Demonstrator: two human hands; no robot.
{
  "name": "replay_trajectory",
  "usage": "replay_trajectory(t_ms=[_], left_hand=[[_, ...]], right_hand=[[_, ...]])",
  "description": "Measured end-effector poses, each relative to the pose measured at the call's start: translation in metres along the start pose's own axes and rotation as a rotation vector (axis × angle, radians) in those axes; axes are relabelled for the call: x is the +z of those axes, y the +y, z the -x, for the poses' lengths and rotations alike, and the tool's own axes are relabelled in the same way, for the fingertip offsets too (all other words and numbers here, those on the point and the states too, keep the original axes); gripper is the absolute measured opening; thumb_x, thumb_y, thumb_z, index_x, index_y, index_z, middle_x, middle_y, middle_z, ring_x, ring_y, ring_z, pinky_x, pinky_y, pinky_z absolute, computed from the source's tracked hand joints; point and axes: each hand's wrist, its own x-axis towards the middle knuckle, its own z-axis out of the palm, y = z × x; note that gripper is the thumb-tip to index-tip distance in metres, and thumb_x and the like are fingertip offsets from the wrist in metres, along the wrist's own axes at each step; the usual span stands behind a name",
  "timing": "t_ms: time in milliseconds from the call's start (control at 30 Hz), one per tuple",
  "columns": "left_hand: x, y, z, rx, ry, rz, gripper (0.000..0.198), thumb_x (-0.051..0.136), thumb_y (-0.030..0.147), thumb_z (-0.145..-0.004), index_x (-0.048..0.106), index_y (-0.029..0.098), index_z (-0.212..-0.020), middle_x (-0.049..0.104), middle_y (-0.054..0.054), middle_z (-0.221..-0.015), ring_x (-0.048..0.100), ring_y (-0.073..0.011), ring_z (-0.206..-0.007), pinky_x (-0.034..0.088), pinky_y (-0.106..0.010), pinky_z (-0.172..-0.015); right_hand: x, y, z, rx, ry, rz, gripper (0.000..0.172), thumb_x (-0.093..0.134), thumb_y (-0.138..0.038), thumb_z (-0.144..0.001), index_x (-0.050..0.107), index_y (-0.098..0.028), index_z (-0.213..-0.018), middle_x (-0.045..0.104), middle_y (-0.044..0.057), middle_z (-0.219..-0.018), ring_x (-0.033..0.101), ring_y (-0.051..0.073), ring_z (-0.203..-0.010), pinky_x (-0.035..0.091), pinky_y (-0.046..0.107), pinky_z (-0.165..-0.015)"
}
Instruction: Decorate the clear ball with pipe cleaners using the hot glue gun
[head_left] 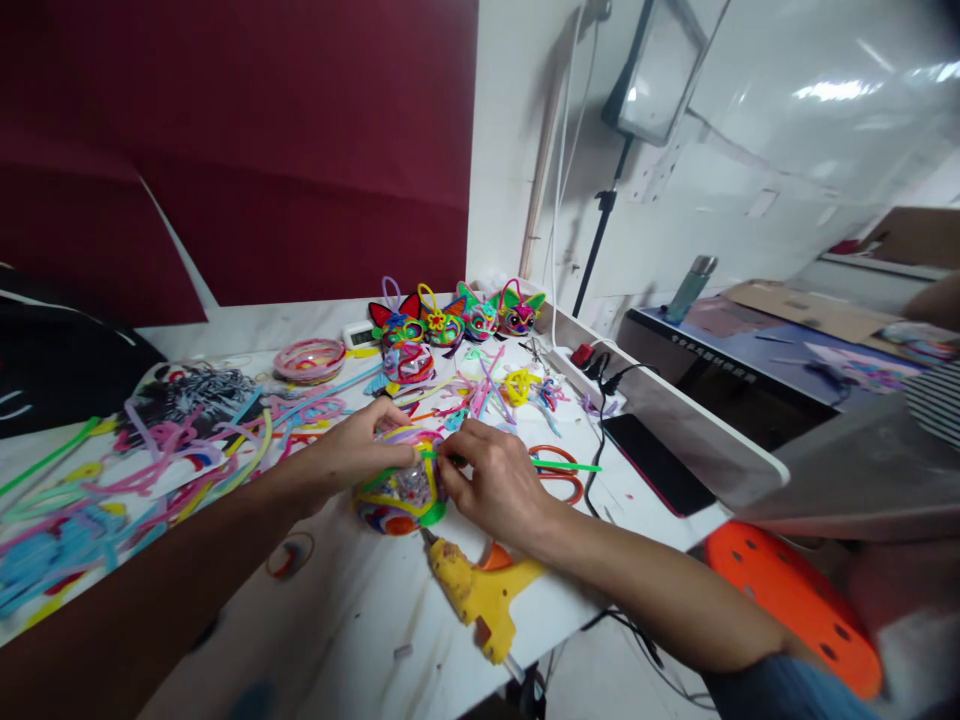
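Observation:
My left hand (367,450) is closed around the upper left of a round, colourful pipe-cleaner craft (409,487) with a clear, shiny middle and yellow outlines. My right hand (491,475) pinches a green pipe cleaner (566,465) against the craft's upper right side; its free end sticks out to the right past the knuckles. Just below the craft lies a yellow glue gun (476,595), its nozzle pointing towards the craft. Orange-handled scissors (559,487) rest behind my right wrist.
Finished animal-head crafts (442,325) stand at the back. Loose pipe cleaners (172,470) cover the table's left side. A phone (660,465), a power strip (581,375) and a black cable lie to the right. An orange stool (791,605) stands beside the table.

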Motion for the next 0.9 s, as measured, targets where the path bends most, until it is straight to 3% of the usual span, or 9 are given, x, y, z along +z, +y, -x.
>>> replay_trajectory(t_ms=[200, 900], left_hand=[[0.003, 0.000, -0.001, 0.026, 0.031, -0.057, 0.048, 0.067, 0.046, -0.056, 0.060, 0.023, -0.098, 0.067, 0.000, -0.093, 0.066, -0.0277, -0.092, 0.050, -0.032, -0.071], [0.009, 0.002, -0.001, 0.067, 0.098, -0.132, 0.045, 0.055, 0.050, -0.052, 0.055, 0.022, -0.087, 0.063, -0.002, -0.089, 0.061, -0.0291, -0.092, 0.047, -0.036, -0.075]], right_hand=[[0.003, -0.005, 0.001, -0.008, 0.040, 0.098, 0.018, 0.053, -0.020, -0.091, 0.068, -0.015, -0.083, 0.064, 0.005, -0.081, 0.058, 0.016, -0.070, 0.036, 0.026, -0.061], [0.016, -0.013, 0.009, 0.002, 0.130, -0.016, 0.016, 0.052, -0.018, -0.092, 0.065, -0.014, -0.084, 0.065, 0.004, -0.078, 0.060, 0.016, -0.071, 0.040, 0.026, -0.063]])
